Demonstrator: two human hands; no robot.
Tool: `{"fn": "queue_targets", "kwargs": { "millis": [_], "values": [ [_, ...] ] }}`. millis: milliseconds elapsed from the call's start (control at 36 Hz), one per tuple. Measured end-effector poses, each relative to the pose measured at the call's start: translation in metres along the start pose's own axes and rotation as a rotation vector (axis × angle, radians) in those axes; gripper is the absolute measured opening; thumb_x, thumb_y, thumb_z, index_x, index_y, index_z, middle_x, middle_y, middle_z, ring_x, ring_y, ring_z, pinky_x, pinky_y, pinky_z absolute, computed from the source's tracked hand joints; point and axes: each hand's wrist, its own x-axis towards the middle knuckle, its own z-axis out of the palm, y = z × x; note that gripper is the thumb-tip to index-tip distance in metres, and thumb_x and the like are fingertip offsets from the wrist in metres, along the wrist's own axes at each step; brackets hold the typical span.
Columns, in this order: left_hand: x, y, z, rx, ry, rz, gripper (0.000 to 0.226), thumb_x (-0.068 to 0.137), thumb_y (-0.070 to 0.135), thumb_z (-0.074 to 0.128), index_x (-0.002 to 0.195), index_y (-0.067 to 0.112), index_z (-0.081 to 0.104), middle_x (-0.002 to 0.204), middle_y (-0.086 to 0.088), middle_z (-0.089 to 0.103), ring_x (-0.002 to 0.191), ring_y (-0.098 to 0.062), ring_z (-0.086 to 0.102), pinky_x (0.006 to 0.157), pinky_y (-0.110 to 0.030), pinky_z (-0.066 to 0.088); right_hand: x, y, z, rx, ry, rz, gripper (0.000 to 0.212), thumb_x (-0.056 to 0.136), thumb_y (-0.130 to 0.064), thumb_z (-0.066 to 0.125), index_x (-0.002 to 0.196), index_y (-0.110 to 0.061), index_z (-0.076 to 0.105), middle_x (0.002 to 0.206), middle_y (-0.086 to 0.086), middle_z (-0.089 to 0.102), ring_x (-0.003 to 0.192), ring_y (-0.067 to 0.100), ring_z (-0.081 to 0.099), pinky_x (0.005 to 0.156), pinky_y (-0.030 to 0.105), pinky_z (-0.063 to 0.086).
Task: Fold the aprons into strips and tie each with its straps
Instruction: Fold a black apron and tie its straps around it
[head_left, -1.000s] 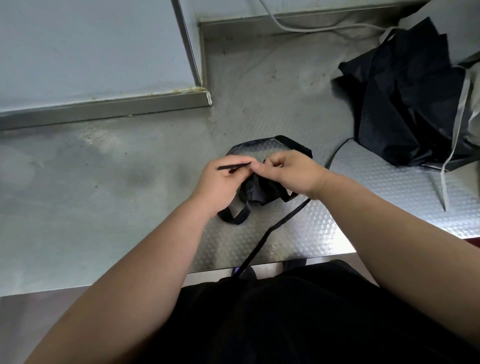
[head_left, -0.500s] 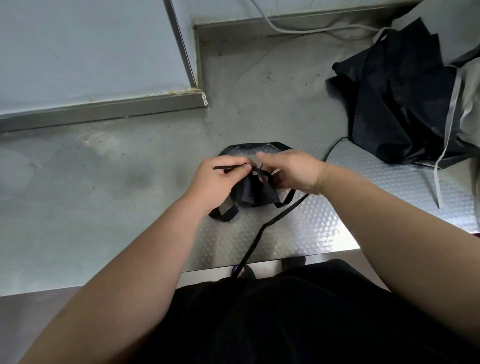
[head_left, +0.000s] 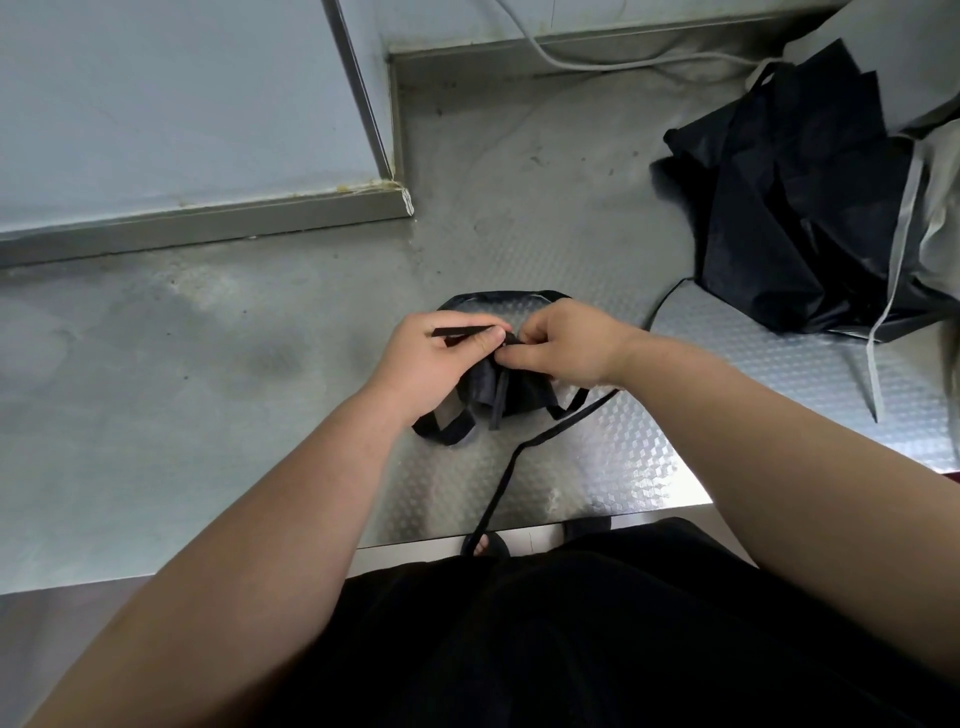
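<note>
Here, the bunched black apron (head_left: 524, 392) lay near the front edge of the steel table (head_left: 208, 395). The left hand (head_left: 431, 364) and right hand (head_left: 566, 345) each pinched its strap (head_left: 462, 331); more aprons (head_left: 800, 218) were heaped by the grey wall (head_left: 156, 104).

We'd call this a commercial kitchen or some back-of-house prep spot. There's embossed stainless worktop (head_left: 597, 467) all around us, a steel upstand (head_left: 208, 231) at 10 o'clock under pale wall panels (head_left: 156, 104), a white cable (head_left: 582, 66) at 12, and black aprons (head_left: 789, 218) heaped at 2 o'clock.
</note>
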Motion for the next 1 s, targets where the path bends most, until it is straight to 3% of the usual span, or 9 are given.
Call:
{"fn": "queue_targets", "kwargs": {
  "millis": [194, 278, 389, 472, 556, 639, 694, 833, 1000],
  "values": [
    [0.002, 0.002, 0.006, -0.098, 0.056, -0.013, 0.02, 0.086, 0.003, 0.065, 0.085, 0.021, 0.072, 0.081, 0.014, 0.072, 0.087, 0.0, 0.066, 0.086, -0.015, 0.048, 0.006, -0.003, 0.001, -0.042, 0.175, 0.05, 0.047, 0.094, -0.028, 0.051, 0.054, -0.012, 0.033, 0.053, 0.003, 0.035, 0.05, 0.016, 0.034, 0.046, 0.027, 0.026],
    [0.002, 0.002, 0.01, -0.133, 0.081, -0.011, 0.02, 0.085, 0.003, 0.066, 0.084, 0.022, 0.073, 0.083, 0.012, 0.073, 0.088, -0.003, 0.066, 0.084, -0.016, 0.048, 0.009, -0.002, 0.002, 0.129, 0.151, 0.109, 0.042, 0.093, -0.024, 0.051, 0.055, -0.012, 0.04, 0.055, 0.002, 0.038, 0.052, 0.016, 0.036, 0.049, 0.027, 0.028],
    [0.004, 0.0, 0.015, -0.13, 0.116, 0.016, 0.021, 0.084, 0.003, 0.067, 0.083, 0.023, 0.073, 0.088, 0.011, 0.072, 0.091, -0.004, 0.066, 0.086, -0.017, 0.048, 0.013, 0.003, 0.004, 0.479, 0.147, 0.173, 0.021, 0.09, -0.012, 0.057, 0.07, -0.005, 0.057, 0.067, 0.01, 0.047, 0.064, 0.021, 0.043, 0.065, 0.031, 0.037],
    [0.003, 0.0, 0.015, -0.16, 0.125, 0.019, 0.021, 0.083, 0.0, 0.067, 0.083, 0.02, 0.073, 0.086, 0.01, 0.072, 0.09, -0.005, 0.066, 0.087, -0.018, 0.048, 0.012, 0.006, 0.005, 0.798, 0.057, 0.183, 0.025, 0.093, -0.003, 0.053, 0.068, -0.008, 0.056, 0.06, 0.006, 0.053, 0.058, 0.018, 0.047, 0.064, 0.029, 0.042],
    [0.004, -0.002, 0.011, -0.18, 0.15, -0.006, 0.022, 0.083, 0.0, 0.066, 0.08, 0.021, 0.072, 0.081, 0.013, 0.071, 0.084, 0.0, 0.066, 0.08, -0.013, 0.048, 0.01, 0.005, 0.0, 1.049, -0.042, 0.142, 0.02, 0.095, 0.0, 0.047, 0.088, -0.01, 0.063, 0.079, 0.008, 0.064, 0.072, 0.019, 0.058, 0.073, 0.029, 0.048],
    [0.006, -0.002, 0.01, -0.2, 0.171, -0.012, 0.025, 0.082, -0.003, 0.066, 0.077, 0.021, 0.071, 0.077, 0.014, 0.071, 0.079, 0.002, 0.066, 0.078, -0.012, 0.048, 0.011, 0.001, 0.0, 1.123, -0.04, 0.146, 0.008, 0.092, -0.008, 0.056, 0.087, -0.01, 0.062, 0.08, 0.007, 0.063, 0.078, 0.022, 0.056, 0.079, 0.032, 0.046],
    [0.007, -0.002, 0.01, -0.196, 0.175, -0.008, 0.025, 0.081, -0.004, 0.067, 0.077, 0.021, 0.071, 0.078, 0.013, 0.071, 0.079, 0.001, 0.066, 0.078, -0.012, 0.048, 0.014, 0.0, 0.005, 1.114, -0.025, 0.143, 0.011, 0.091, -0.013, 0.059, 0.08, -0.011, 0.061, 0.079, 0.007, 0.062, 0.084, 0.025, 0.052, 0.083, 0.034, 0.043],
    [0.01, -0.002, 0.007, -0.195, 0.189, -0.014, 0.02, 0.083, 0.0, 0.066, 0.081, 0.02, 0.072, 0.078, 0.011, 0.072, 0.082, -0.001, 0.066, 0.082, -0.015, 0.049, 0.021, 0.001, 0.013, 1.221, 0.113, 0.137, 0.025, 0.096, -0.016, 0.053, 0.07, -0.014, 0.052, 0.065, 0.004, 0.048, 0.057, 0.013, 0.042, 0.061, 0.027, 0.035],
    [0.013, -0.006, 0.005, -0.285, 0.276, -0.066, 0.018, 0.084, -0.002, 0.065, 0.082, 0.014, 0.072, 0.081, 0.01, 0.071, 0.081, 0.0, 0.065, 0.08, -0.015, 0.048, 0.025, -0.003, 0.019, 1.414, 0.27, 0.042, 0.024, 0.098, -0.003, 0.044, 0.076, -0.012, 0.049, 0.073, 0.005, 0.057, 0.062, 0.01, 0.061, 0.07, 0.022, 0.051]
  ]
}}
